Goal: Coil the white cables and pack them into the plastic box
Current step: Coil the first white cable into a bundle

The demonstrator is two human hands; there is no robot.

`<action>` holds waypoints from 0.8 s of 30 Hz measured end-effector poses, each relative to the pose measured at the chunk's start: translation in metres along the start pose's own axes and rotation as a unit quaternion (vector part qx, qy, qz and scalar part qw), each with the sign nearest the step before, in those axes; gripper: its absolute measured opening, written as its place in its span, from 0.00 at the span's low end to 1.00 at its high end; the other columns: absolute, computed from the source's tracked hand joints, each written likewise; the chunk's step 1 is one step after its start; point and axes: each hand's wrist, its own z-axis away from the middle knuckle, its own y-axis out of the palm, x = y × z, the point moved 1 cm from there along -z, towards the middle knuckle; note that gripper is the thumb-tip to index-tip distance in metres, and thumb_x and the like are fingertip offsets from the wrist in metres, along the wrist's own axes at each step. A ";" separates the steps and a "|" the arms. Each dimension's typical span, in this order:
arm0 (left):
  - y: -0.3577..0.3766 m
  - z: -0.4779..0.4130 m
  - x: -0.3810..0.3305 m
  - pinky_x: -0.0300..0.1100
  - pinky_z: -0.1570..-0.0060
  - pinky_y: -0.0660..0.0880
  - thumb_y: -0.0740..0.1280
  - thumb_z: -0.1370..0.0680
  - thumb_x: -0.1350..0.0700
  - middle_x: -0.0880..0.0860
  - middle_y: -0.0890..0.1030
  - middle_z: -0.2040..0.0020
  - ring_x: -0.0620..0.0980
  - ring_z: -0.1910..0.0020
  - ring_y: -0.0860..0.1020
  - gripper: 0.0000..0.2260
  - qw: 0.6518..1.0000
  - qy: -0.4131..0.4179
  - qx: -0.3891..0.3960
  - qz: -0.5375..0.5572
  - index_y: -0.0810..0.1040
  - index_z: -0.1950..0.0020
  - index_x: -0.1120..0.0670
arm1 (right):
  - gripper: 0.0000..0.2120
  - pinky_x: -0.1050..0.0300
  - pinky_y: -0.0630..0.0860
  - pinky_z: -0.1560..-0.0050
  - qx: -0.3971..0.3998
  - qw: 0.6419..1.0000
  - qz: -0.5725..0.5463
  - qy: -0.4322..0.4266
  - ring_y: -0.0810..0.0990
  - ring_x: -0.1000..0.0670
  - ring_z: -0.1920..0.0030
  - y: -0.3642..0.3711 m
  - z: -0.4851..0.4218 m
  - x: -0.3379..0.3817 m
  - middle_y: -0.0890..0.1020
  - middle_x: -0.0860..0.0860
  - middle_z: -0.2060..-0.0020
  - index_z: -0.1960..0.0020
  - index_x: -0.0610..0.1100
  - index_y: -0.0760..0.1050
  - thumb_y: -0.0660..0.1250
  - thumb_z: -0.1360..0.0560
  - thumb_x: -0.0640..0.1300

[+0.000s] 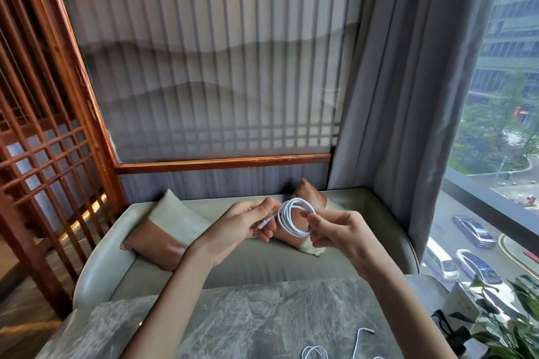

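Observation:
A white cable [287, 223] is wound into a round coil held up in the air above the table's far edge. My right hand [335, 234] pinches the coil at its right side. My left hand [248, 221] holds the cable's free end with its plug just left of the coil. More loose white cable [357, 341] lies on the marble table [233, 320] near the bottom edge of the view, partly cut off. The plastic box is not in view.
Beyond the table stands a grey-green sofa [262, 259] with two brown-and-cream cushions [163, 230]. A grey curtain [408, 96] and a big window are at the right. A leafy plant [507, 320] sits at the table's right corner. A wooden lattice screen [38, 154] stands at the left.

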 end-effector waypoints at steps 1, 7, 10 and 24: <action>0.003 0.000 -0.003 0.42 0.60 0.75 0.65 0.22 0.46 0.53 0.78 0.66 0.49 0.64 0.76 0.19 0.998 0.003 -0.010 -0.062 0.81 0.50 0.63 | 0.10 0.65 0.78 0.65 -0.012 0.998 0.054 -0.018 0.77 0.55 0.71 0.001 0.000 0.000 0.79 0.47 0.71 0.53 0.34 0.85 0.69 0.22 0.40; 0.023 -0.005 -0.012 0.34 0.66 0.68 0.70 0.24 0.53 0.42 0.76 0.72 0.37 0.70 0.72 0.05 0.922 0.124 -0.152 -0.334 0.84 0.54 0.52 | 0.07 0.55 0.78 0.64 -0.100 0.938 0.312 -0.116 0.82 0.47 0.69 0.007 0.002 0.002 0.83 0.46 0.71 0.56 0.45 0.84 0.69 0.25 0.46; 0.036 -0.003 -0.013 0.39 0.60 0.72 0.68 0.24 0.53 0.41 0.77 0.67 0.42 0.64 0.75 0.05 0.863 0.164 -0.221 -0.423 0.84 0.54 0.50 | 0.09 0.48 0.77 0.63 -0.121 0.915 0.355 -0.151 0.79 0.39 0.64 0.006 0.001 0.000 0.79 0.41 0.70 0.58 0.42 0.81 0.67 0.25 0.47; 0.042 0.008 -0.011 0.31 0.59 0.76 0.74 0.27 0.62 0.50 0.83 0.59 0.40 0.60 0.80 0.07 0.979 0.101 -0.141 -0.106 0.81 0.51 0.54 | 0.08 0.56 0.77 0.67 -0.109 0.959 0.243 -0.100 0.84 0.45 0.68 0.003 0.001 -0.008 0.83 0.45 0.71 0.55 0.46 0.84 0.68 0.23 0.48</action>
